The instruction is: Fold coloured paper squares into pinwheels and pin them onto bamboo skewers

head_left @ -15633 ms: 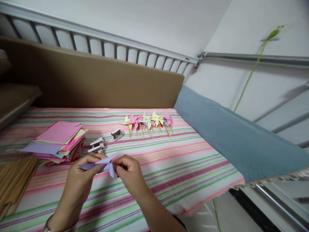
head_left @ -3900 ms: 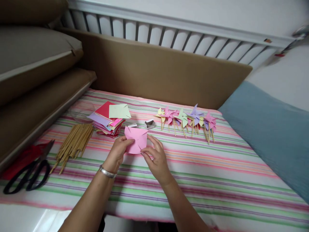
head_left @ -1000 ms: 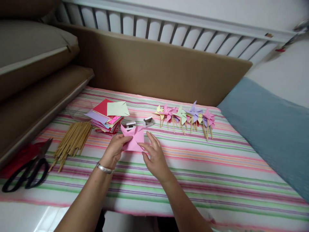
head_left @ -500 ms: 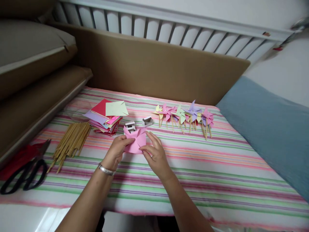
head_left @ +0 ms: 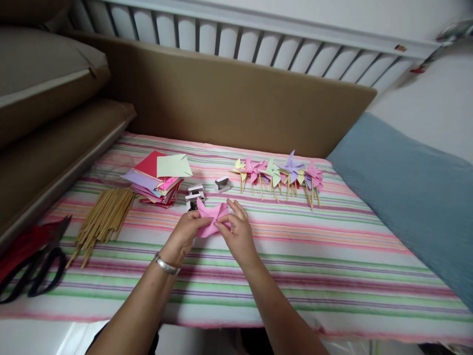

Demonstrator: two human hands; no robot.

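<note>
Both my hands hold a pink paper square (head_left: 211, 218) with cut corners, its flaps partly bent toward the middle. My left hand (head_left: 184, 237) grips its left side, a silver bracelet on that wrist. My right hand (head_left: 237, 234) pinches the paper's right side with thumb and forefinger. The paper hovers just above the striped cloth (head_left: 295, 256). Just beyond the paper sit two small white boxes (head_left: 194, 193) and a third small box (head_left: 222, 184).
A stack of coloured paper squares (head_left: 157, 176) lies at the left, wooden sticks (head_left: 101, 219) beside it, black scissors (head_left: 33, 276) at the far left. A row of finished pinwheels (head_left: 279, 175) lies at the back. A blue cushion (head_left: 406, 197) fills the right; brown cushions stand behind.
The purple pinwheel held earlier now lies in the row. Over the last second my hands have bent the pink paper's flaps inward, making it more folded and compact.
</note>
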